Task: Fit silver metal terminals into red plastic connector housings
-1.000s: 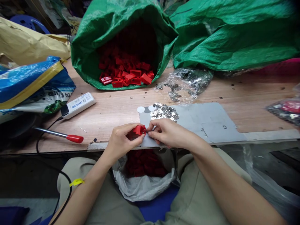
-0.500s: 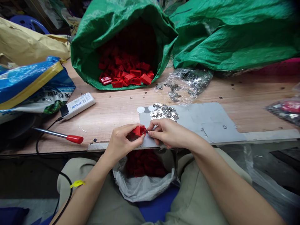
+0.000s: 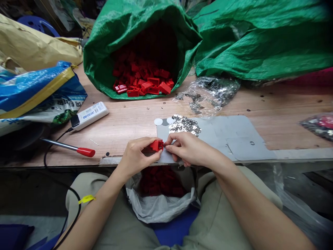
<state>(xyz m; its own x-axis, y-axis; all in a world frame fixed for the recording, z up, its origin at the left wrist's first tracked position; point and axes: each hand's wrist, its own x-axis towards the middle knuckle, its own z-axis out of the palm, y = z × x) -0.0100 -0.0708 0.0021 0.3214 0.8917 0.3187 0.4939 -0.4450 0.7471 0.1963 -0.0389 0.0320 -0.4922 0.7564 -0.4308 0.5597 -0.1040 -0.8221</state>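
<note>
My left hand [image 3: 137, 152] pinches a small red plastic housing [image 3: 156, 145] between thumb and fingers, just above the bench's front edge. The housing's open end faces right and shows dark hollows. Close to that end, my right hand [image 3: 182, 146] has its thumb and forefinger pressed together; whatever they hold is too small to make out. Right behind my right hand lies a heap of small shiny metal pieces [image 3: 183, 125] on a grey sheet [image 3: 215, 133].
A green sack [image 3: 96, 62] full of red housings [image 3: 148, 85] lies open behind. A clear bag of metal pieces [image 3: 208, 95] sits beside it. Below the edge is a white sack [image 3: 158, 208] with red parts. At left are a red-handled lever [image 3: 85, 152] and a white device [image 3: 90, 115].
The red housing has turned slightly in my left hand. The dark bit seen between my right fingertips and the housing no longer shows. The whole view has shifted a little.
</note>
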